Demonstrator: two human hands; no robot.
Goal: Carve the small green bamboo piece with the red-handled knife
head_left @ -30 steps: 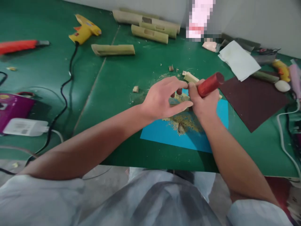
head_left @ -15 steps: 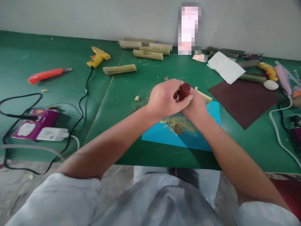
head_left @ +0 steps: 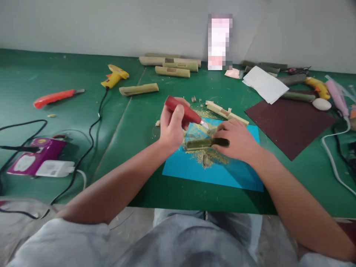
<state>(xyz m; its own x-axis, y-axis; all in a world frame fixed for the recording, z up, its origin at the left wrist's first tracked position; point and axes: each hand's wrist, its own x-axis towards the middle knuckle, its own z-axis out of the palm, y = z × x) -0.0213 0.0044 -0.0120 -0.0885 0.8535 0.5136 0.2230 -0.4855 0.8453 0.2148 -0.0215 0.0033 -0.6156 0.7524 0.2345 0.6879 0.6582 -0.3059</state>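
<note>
My left hand (head_left: 174,126) is closed round the red handle of a craft knife (head_left: 185,110). Its short metal blade points right and down, above the shavings. A dark green bamboo piece (head_left: 199,144) lies level over the blue sheet (head_left: 244,176), its right end held in the fingers of my right hand (head_left: 236,141). Blade and bamboo are apart. Yellowish shavings (head_left: 222,159) are scattered on the sheet under and around the bamboo. Just behind my right hand rests a pale bamboo strip (head_left: 226,112) with a notch cut in it.
Further bamboo pieces (head_left: 172,71) lie at the back by the wall. At left are a red utility knife (head_left: 55,98), a yellow glue gun (head_left: 114,76) with its black cord, and a purple box (head_left: 36,155). A brown sheet (head_left: 289,126) and white paper (head_left: 265,84) lie at right.
My hands, together round the red handle before, are now apart. The left has moved left with the knife, its blade now showing; the right holds the bamboo, which is now visible.
</note>
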